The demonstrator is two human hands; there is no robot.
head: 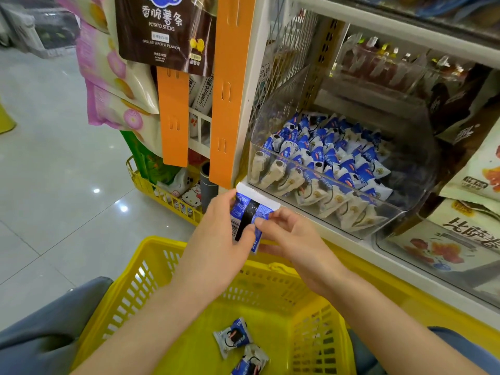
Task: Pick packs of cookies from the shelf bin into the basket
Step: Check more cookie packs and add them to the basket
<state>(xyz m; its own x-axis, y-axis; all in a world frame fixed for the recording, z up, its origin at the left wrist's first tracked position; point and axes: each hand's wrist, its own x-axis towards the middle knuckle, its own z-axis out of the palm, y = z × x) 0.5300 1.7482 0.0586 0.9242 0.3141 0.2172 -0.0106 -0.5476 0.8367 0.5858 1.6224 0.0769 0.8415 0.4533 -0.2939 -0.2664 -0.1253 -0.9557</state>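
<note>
You hold one pack [243, 212] in both hands, above the basket [151, 255]. Your left hand [216, 239] curls round its left edge, and your right hand [292, 239] pinches its right edge between thumb and fingers. The bin [416, 169], at two o'clock from the pack, holds many more. Two packs [234, 338] lie in the basket at six o'clock.

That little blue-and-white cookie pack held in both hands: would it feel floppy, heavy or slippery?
Probably light: the small blue-and-white foil cookie pack is pinched between the left hand and right hand by fingers alone. Its glossy wrapper may be slippery. Likely puffy rather than floppy: the packs lying in the yellow plastic basket keep their shape.
</note>
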